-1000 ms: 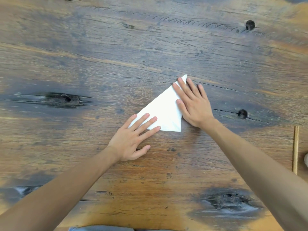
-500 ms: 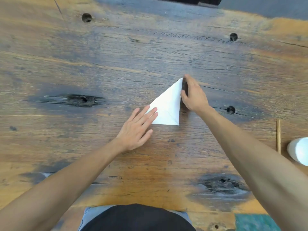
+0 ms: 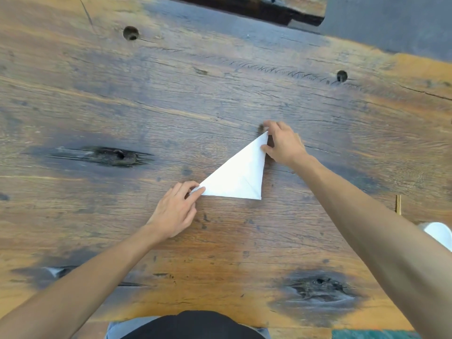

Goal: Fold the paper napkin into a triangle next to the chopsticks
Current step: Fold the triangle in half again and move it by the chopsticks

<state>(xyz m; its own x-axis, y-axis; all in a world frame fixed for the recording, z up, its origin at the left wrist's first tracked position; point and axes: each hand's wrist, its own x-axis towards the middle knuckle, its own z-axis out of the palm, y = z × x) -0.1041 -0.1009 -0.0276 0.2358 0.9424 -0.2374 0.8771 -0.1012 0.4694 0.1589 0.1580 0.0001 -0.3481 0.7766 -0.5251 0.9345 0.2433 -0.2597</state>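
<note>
The napkin (image 3: pixel 238 178) lies flat near the middle of the wooden table (image 3: pixel 171 99), already folded into a white triangle with one point up and away, one toward the person's left, and a square corner at the near right. The fold itself looks done; the step in hand seems to be taking hold of the triangle by its two far-apart tips, probably to lift or slide it.

The left hand (image 3: pixel 175 211) sits at the left tip, thumb and fingers closed on that point in a pinch. The right hand (image 3: pixel 283 144) is at the upper tip, its fingers curled around the point and its thumb against the right edge; it appears to grip the paper, though how firmly cannot be told. The two hands are well apart, one at each end of the long edge, with the napkin stretched between them.

The chopsticks (image 3: pixel 398 204) show only as a thin end at the right, partly hidden behind the right forearm and well apart from the napkin, with a white object (image 3: pixel 439 233) just below them.

Judging by that gap, the next move calls for carrying the triangle rightward with both tips held evenly, so the thin paper neither opens nor creases, and laying it flat beside the chopsticks.
</note>
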